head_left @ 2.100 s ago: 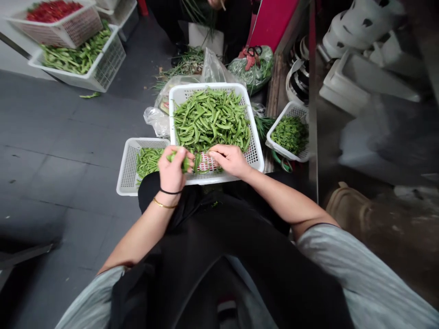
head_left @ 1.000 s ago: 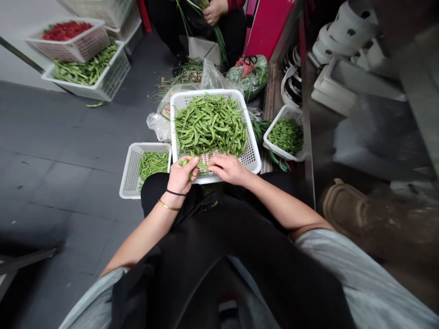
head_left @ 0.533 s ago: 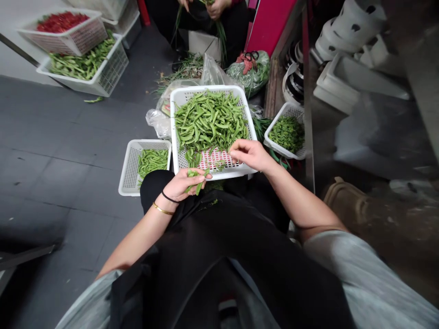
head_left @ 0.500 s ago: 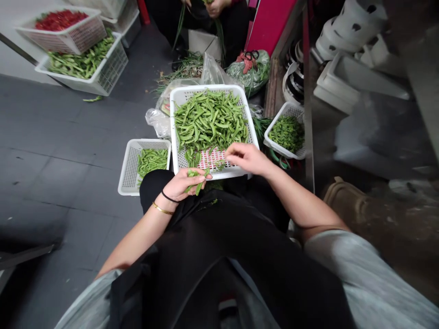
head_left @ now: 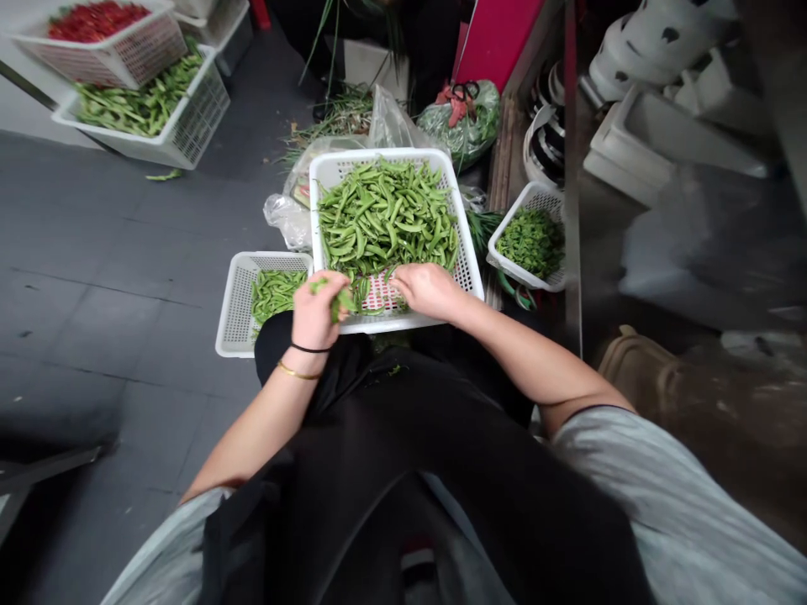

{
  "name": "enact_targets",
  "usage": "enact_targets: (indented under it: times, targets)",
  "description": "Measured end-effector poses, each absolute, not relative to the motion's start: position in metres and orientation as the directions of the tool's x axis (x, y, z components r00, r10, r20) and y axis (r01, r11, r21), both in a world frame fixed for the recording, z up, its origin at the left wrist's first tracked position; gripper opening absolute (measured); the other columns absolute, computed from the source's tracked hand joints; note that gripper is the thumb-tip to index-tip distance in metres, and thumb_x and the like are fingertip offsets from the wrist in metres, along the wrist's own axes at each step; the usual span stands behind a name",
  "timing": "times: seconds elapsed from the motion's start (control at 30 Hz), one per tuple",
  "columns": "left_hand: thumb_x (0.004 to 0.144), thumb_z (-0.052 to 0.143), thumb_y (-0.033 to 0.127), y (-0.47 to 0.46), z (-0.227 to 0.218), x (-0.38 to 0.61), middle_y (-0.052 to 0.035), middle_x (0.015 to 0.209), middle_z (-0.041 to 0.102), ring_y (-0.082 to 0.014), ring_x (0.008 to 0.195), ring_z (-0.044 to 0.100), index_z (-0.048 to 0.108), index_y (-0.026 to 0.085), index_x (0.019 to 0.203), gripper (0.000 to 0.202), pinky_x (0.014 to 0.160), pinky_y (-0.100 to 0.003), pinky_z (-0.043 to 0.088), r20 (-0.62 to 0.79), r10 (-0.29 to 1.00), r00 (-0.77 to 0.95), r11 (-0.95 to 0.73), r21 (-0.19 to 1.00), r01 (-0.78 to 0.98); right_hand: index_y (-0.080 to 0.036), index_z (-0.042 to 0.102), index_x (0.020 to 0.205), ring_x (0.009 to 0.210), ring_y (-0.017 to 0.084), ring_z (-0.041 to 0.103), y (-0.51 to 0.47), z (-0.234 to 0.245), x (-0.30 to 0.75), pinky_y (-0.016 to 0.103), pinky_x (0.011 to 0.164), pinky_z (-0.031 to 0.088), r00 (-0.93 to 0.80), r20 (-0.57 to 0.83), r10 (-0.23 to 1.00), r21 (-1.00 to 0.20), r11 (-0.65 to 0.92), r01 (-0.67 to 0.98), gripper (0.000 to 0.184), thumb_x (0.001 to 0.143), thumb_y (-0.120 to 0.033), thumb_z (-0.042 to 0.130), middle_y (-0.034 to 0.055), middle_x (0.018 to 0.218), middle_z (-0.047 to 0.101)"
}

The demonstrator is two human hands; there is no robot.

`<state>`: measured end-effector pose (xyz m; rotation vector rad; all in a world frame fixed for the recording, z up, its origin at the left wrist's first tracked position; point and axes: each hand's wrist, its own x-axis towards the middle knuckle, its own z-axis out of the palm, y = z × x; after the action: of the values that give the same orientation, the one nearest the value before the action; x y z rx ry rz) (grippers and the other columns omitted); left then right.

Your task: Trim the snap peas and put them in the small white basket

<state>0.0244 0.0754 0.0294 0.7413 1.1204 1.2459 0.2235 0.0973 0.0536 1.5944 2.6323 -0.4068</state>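
Note:
A large white basket stands in front of my knees, heaped with green pea pods toward its far side. My left hand is closed around several pea pods at the basket's near left corner, its back partly turned up. Over the near part of the basket, my right hand has its fingertips pinched together. A bit of green shows by those fingertips, too small to name. Between the hands, a few loose pods lie on the basket's slotted floor, where red shows through.
On the left stands a smaller white basket with pods. A white basket of leafy greens sits right, beside a metal post. Stacked baskets stand far left. A plastic bag of greens and a seated person's dark legs are beyond.
My left hand has turned over and moved up and left toward the smaller basket, still holding pods. My right hand has shifted slightly left, fingertips now pinched. The other person's hands have left view.

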Motion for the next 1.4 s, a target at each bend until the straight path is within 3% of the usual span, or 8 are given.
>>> enact_targets:
  times: [0.17,0.37,0.53,0.73,0.97,1.17,1.27,1.4]
  targets:
    - [0.059,0.063,0.016,0.077,0.024,-0.027,0.0,0.055,0.057,-0.0124,0.049,0.055,0.056,0.015,0.066,0.011,0.036,-0.018,0.037,-0.399,0.907,0.137,0.402,0.72,-0.566,-0.02,0.064,0.11,0.09,0.022,0.062,0.123,0.009,0.239,0.027,0.066,0.04,-0.533,-0.511,0.675,-0.102,0.568,0.817,0.03,0.082,-0.029,0.057,0.011,0.107,0.065]
    - [0.065,0.071,0.018,0.069,0.019,-0.026,0.0059,0.047,0.043,-0.0057,0.038,0.041,0.06,0.016,0.077,0.016,0.035,-0.015,0.032,-0.384,0.864,0.327,0.504,0.662,-0.555,-0.019,0.062,0.113,0.091,0.021,0.061,0.145,-0.053,0.19,0.028,0.066,0.039,-0.738,-0.511,0.44,-0.174,0.788,0.591,0.031,0.086,-0.018,0.046,0.012,0.111,0.064]
    - [0.066,0.076,0.024,0.064,0.022,-0.02,0.005,0.044,0.044,-0.0043,0.033,0.037,0.061,0.011,0.07,0.02,0.033,-0.015,0.025,-0.457,0.832,0.314,0.552,0.735,-0.393,-0.013,0.066,0.092,0.077,0.018,0.058,0.153,-0.047,0.187,0.026,0.061,0.034,-0.73,-0.52,0.444,-0.197,0.769,0.608,0.019,0.08,-0.017,0.052,0.0113,0.094,0.067]
    - [0.062,0.079,0.036,0.061,0.014,0.007,-0.0081,0.058,0.065,-0.0063,0.036,0.045,0.065,0.007,0.075,0.035,0.03,-0.016,0.025,-0.541,0.792,0.284,0.585,0.806,-0.095,-0.015,0.056,0.072,0.059,0.008,0.046,0.126,0.009,0.221,0.02,0.058,0.031,-0.739,-0.231,0.633,-0.57,0.527,0.63,0.007,0.077,-0.017,0.052,-0.0015,0.066,0.057]
    - [0.057,0.082,0.036,0.071,0.003,0.037,0.0018,0.041,0.049,-0.0048,0.033,0.039,0.057,0.011,0.06,0.036,0.03,-0.016,0.024,-0.52,0.813,0.262,0.578,0.777,-0.249,-0.015,0.054,0.08,0.072,0.013,0.05,0.078,0.01,0.22,0.024,0.066,0.038,-0.683,0.233,0.693,-0.62,0.647,0.445,0.012,0.087,-0.022,0.048,0.0049,0.078,0.058]
    - [0.059,0.081,0.031,0.074,0.013,0.038,0.0034,0.041,0.047,-0.0042,0.032,0.038,0.054,0.012,0.062,0.033,0.03,-0.015,0.024,-0.485,0.797,0.359,0.583,0.774,-0.248,-0.014,0.057,0.075,0.054,0.01,0.057,0.086,0.017,0.227,0.022,0.057,0.047,-0.636,-0.021,0.771,-0.96,0.162,0.228,0.02,0.079,-0.033,0.062,-0.0016,0.058,0.06]
    - [0.062,0.079,0.029,0.072,0.017,0.037,0.003,0.04,0.046,-0.0041,0.03,0.036,0.054,0.012,0.061,0.031,0.03,-0.015,0.026,-0.461,0.757,0.463,0.598,0.774,-0.209,-0.013,0.059,0.077,0.05,0.011,0.06,0.09,0.019,0.229,0.023,0.053,0.05,-0.739,-0.158,0.655,-0.987,-0.102,0.121,0.023,0.076,-0.035,0.064,-0.0011,0.057,0.063]
    - [0.064,0.075,0.024,0.071,0.022,0.03,-0.0011,0.046,0.053,-0.0034,0.032,0.038,0.062,0.008,0.07,0.021,0.03,-0.014,0.025,-0.497,0.744,0.447,0.618,0.766,-0.178,-0.014,0.055,0.075,0.049,0.011,0.059,0.101,0.013,0.247,0.024,0.05,0.049,-0.524,-0.205,0.827,-0.979,-0.165,0.123,0.025,0.077,-0.038,0.06,-0.0009,0.056,0.06]
